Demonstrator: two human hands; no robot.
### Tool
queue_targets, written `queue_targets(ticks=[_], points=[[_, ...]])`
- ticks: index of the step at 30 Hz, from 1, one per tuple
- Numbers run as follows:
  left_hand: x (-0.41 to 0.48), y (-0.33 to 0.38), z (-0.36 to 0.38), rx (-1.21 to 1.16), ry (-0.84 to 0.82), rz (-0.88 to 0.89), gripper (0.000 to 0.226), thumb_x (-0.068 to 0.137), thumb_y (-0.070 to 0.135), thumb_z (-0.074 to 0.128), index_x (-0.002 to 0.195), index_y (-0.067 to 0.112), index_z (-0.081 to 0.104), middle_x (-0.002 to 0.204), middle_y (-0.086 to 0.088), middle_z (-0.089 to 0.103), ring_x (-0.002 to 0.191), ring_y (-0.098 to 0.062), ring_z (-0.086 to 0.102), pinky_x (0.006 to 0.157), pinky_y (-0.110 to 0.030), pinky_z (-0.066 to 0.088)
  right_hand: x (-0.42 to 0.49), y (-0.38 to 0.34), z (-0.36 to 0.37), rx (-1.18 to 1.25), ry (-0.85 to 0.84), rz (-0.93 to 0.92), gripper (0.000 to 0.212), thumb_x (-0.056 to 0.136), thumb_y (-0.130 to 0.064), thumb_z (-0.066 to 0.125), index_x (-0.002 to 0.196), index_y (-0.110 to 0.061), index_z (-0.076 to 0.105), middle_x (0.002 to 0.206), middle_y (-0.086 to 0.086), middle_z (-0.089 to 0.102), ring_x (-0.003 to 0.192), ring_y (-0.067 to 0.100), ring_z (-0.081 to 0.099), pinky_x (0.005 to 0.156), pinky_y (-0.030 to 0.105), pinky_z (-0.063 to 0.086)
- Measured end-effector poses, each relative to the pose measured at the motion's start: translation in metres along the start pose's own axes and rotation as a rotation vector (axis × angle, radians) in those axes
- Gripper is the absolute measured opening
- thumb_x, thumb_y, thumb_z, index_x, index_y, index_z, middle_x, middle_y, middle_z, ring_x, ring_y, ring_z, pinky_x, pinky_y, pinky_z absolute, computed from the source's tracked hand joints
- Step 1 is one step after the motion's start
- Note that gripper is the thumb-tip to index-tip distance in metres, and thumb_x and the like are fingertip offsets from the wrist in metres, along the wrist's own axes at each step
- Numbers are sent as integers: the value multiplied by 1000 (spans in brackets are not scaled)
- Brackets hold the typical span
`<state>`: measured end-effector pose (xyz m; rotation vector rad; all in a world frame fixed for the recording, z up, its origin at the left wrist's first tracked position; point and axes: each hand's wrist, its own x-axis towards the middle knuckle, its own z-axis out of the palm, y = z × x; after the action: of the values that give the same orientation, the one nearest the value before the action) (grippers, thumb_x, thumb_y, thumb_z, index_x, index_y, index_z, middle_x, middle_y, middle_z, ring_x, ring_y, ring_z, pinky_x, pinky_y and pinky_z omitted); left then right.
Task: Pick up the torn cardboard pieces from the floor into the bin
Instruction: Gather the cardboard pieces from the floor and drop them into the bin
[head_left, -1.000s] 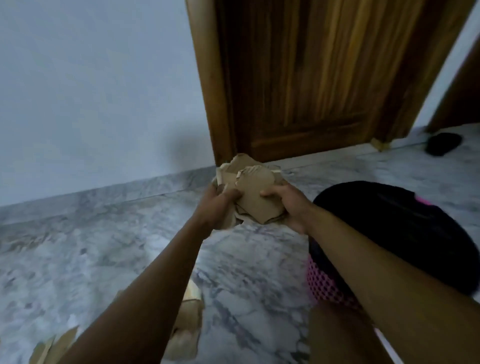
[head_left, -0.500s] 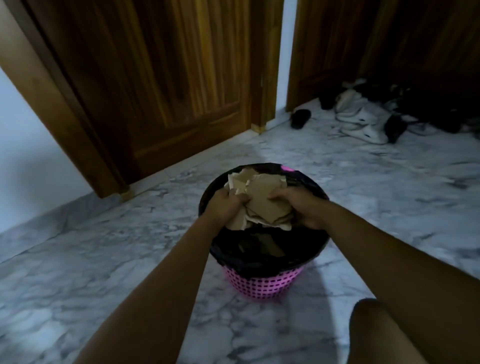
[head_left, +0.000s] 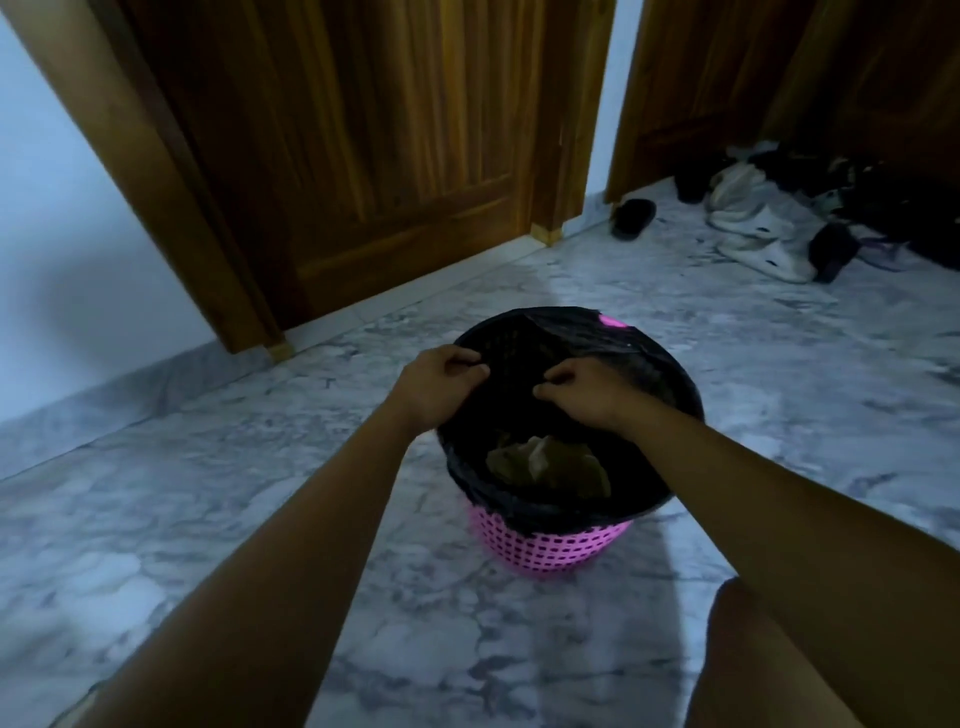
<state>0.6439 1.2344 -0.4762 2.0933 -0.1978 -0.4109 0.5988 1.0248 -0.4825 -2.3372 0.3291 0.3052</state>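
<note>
In the head view I am holding my left hand (head_left: 436, 387) and right hand (head_left: 584, 392) side by side over the mouth of the bin (head_left: 550, 545), fingers curled in and gripping nothing. The cardboard pieces (head_left: 545, 462) are lying directly below both hands, inside the bin toward its near wall. Neither hand is sitting nearer to them.

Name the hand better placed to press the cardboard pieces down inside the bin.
Right, probably. The right hand hangs over the opening of the bin, nearly above the cardboard pieces; the left hand sits over the left rim, farther from them.
</note>
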Motion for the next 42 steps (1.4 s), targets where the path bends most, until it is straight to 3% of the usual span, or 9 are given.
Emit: queue_targets(ticks=[5,11,17,20,25,30,32,35,42], points=[[-50,-31,-78,77,110,20,25,97,36,58,115,20,66,108,-2,68,95,-22,65,71,-33,54,-8,-83,53,-30,67,-221,21,98,-33,60,100,-17,73,102,4,72,95,25,67,87,38,57],[-159,-159,-184,83,272,-227,10,91,39,64,95,31,69,103,-3,72,93,-19,70,71,-30,56,-54,-171,191,-136,-251,-356,20,98,-31,60,99,-13,69,90,8,68,71,21,60,62,30,47],[-270,-277,-220,85,285,-472,29,90,41,67,111,21,71,102,-5,71,86,-20,66,68,-26,48,-90,-198,328,-359,-519,-382,32,94,-38,67,121,-22,63,123,5,63,100,24,63,87,40,54],[-306,-309,-224,123,284,-547,33,88,43,68,114,23,71,107,-3,71,95,-18,65,77,-24,46,-98,-204,371,-535,-625,-406,49,91,-42,69,134,-24,53,131,6,59,105,27,61,87,41,55],[-330,-371,-206,206,171,-589,42,83,34,76,122,22,64,123,-5,65,107,-18,61,88,-26,47,-99,-195,439,-955,-723,-645,73,88,-32,71,150,-31,32,151,7,35,130,36,43,99,46,45],[-335,-446,-177,571,-16,-613,79,81,17,73,147,33,34,154,-5,32,135,-30,39,104,-44,44,-85,-176,504,-1222,-727,-993,53,102,-41,45,152,-40,28,161,-5,24,139,34,28,105,54,34],[-339,-465,-164,681,-100,-603,93,80,23,74,153,36,18,162,0,14,143,-34,26,107,-52,40,-80,-169,522,-1304,-722,-1130,49,104,-41,39,152,-40,28,162,-7,27,139,32,30,103,52,34],[-330,-488,-150,789,-156,-549,101,81,32,74,155,40,5,165,4,4,149,-34,11,112,-55,32,-74,-162,535,-1397,-680,-1251,59,100,-31,52,154,-31,29,155,-1,37,135,33,35,105,53,32],[-331,-497,-134,924,-25,-515,80,82,45,70,149,35,28,141,-4,43,131,-33,35,106,-47,32,-76,-150,553,-1327,-546,-1459,30,96,-17,52,125,-17,59,125,8,53,123,35,42,115,64,13]])
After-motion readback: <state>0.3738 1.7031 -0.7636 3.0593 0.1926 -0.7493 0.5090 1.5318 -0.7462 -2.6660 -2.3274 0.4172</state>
